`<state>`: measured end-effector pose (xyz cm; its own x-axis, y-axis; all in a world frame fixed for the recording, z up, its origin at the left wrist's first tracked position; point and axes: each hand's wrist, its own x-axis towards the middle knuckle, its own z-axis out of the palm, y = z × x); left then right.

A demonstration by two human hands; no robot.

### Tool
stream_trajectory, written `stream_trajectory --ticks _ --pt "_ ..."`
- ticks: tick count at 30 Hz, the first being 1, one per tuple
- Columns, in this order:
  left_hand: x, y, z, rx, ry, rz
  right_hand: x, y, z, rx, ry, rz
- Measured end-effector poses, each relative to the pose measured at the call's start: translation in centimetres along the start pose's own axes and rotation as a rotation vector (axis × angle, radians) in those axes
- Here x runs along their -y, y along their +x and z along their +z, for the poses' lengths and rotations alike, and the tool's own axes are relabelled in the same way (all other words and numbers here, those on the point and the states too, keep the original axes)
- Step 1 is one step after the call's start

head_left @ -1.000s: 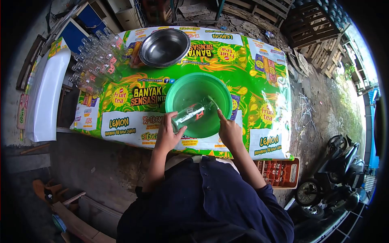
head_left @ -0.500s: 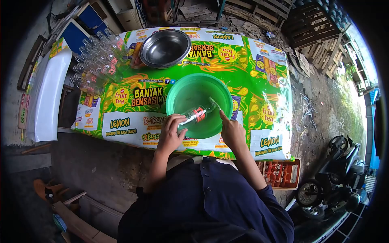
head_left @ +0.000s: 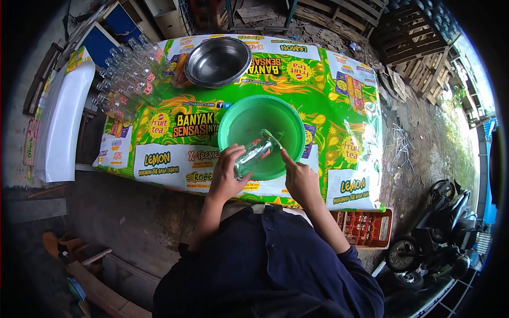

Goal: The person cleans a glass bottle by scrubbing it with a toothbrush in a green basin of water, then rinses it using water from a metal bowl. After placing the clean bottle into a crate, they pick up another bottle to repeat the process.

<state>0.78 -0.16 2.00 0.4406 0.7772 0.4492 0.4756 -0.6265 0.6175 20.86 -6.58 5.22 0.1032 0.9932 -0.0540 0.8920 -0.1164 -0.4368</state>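
My left hand (head_left: 229, 172) is wrapped round the lower end of a clear glass bottle (head_left: 253, 156) with red lettering, tilted over the green basin (head_left: 226, 117). The bottle's neck points up and away from me. In my right hand (head_left: 302, 180) is the handle of a slim, pale brush (head_left: 274, 140), the forefinger stretched along it. Its head lies right at the bottle's mouth. Cloudy water shows inside the basin.
A steel bowl (head_left: 218, 62) stands behind the basin. Several glass bottles (head_left: 130, 79) crowd the table's left end. A printed green cover (head_left: 339, 124) lies over the table. Below its right front edge sits a red crate (head_left: 366, 228); a motorcycle (head_left: 432, 238) is parked further right.
The bottle has turned, its neck now angled further away from me and its lettering rotated. The brush head has shifted slightly left, and my right hand has come a little nearer to me.
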Motion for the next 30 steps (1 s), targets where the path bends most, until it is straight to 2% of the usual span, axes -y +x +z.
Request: stream_trajectory --ticks 2,3,6,7,10,11,14,17,20,23,24,26,30 --pt "-0.8 0.3 -0.1 -0.102 -0.039 -0.125 -0.7 -0.2 0.8 0.017 -0.038 0.033" --pt "0.5 -0.8 0.3 0.051 -0.042 -0.296 -1.2 0.3 1.2 0.033 -0.083 0.066" --pt "1.2 -0.7 0.3 0.061 -0.060 -0.141 -2.6 1.5 1.4 0.030 -0.127 0.108" --pt "1.2 -0.6 0.1 0.113 -0.027 -0.099 -2.8 1.6 1.0 0.034 -0.115 0.101" --pt "0.3 0.1 -0.3 0.076 -0.002 0.012 -1.9 0.7 0.4 -0.004 -0.026 0.015" --pt "-0.6 0.4 -0.4 -0.009 -0.031 -0.042 -1.1 0.1 0.0 0.011 -0.023 -0.009" --pt "0.8 -0.7 0.3 0.062 -0.050 -0.196 -1.3 0.0 1.2 0.026 -0.107 0.012" --pt "1.5 -0.6 -0.1 0.156 -0.036 -0.087 -2.7 1.7 1.6 0.055 -0.159 0.109" --pt "1.1 -0.1 -0.3 0.126 0.046 0.073 -3.2 2.1 0.8 0.042 -0.142 0.114" --pt "-0.7 0.5 -0.6 -0.062 -0.075 -0.098 -1.0 0.4 -0.1 0.052 -0.097 0.027" --pt "-0.3 0.3 -0.6 -0.014 -0.076 -0.131 -1.0 0.1 0.6 0.033 -0.116 -0.011" --pt "0.9 -0.1 -0.5 0.080 -0.076 -0.198 -1.7 0.7 1.1 0.047 -0.143 0.056" --pt "1.2 -0.2 -0.4 0.137 0.119 0.010 -3.2 2.0 1.3 0.041 -0.165 0.109"
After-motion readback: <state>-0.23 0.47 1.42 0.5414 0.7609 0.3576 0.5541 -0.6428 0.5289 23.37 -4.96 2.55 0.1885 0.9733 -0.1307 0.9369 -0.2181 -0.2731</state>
